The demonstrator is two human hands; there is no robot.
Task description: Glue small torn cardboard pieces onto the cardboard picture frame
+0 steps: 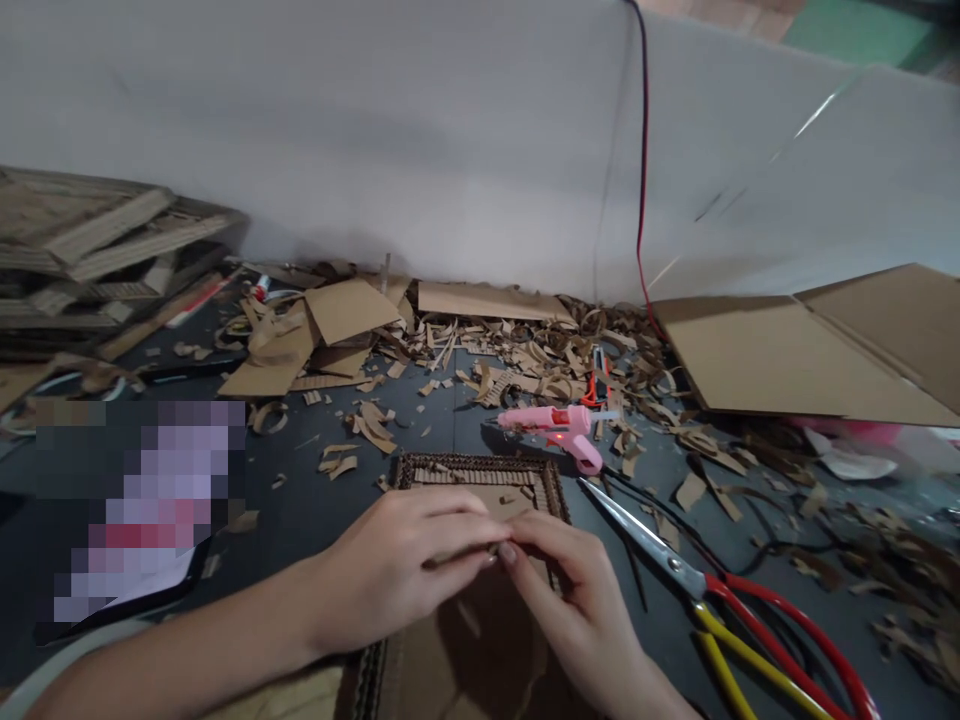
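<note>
My left hand (409,560) and my right hand (574,590) meet fingertip to fingertip over a framed cardboard panel (427,670). Both are closed in a pinch on a small cardboard strip (457,553), mostly hidden by the fingers. The panel lies flat, its raised border built from corrugated strips; a few small cardboard bits rest inside its far end. Just beyond it lies a pink glue gun (551,425) with a glue stick in its back. To the right of my right hand lie large scissors (675,565) with one red and one yellow handle.
Cardboard scraps (525,365) litter the dark table up to the pale wall. Stacked cardboard frames (97,240) stand at the left, a folded cardboard sheet (765,355) at the right. A phone-like device (150,510) with a blurred screen lies left. A cable (643,150) hangs down the wall.
</note>
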